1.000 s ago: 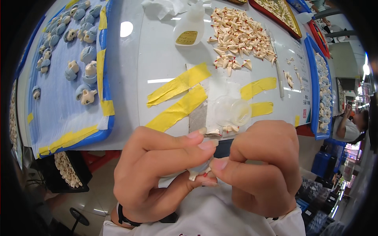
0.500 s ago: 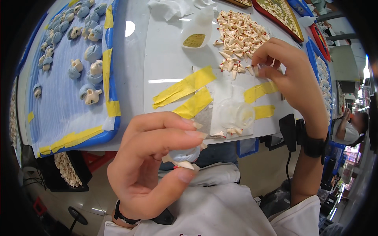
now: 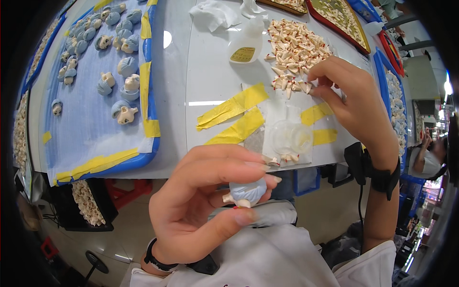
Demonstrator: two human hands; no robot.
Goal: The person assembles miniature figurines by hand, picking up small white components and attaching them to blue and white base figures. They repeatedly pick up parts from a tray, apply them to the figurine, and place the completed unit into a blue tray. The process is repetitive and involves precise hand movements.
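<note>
At far left a blue tray (image 3: 143,160) of finished figures sits untouched. Low centre, the left hand (image 3: 201,205) still pinches a small blue-capped figure (image 3: 247,192). Upper right, the right hand (image 3: 356,103), formerly beside it, now pinches a piece from the pile of small pale parts (image 3: 296,45), seemingly to attach next.

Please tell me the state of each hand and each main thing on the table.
left hand: pinching small blue figurine
right hand: picking a piece from pile of small parts
white bottle: lying flat
blue tray: holds loose figurines
</note>
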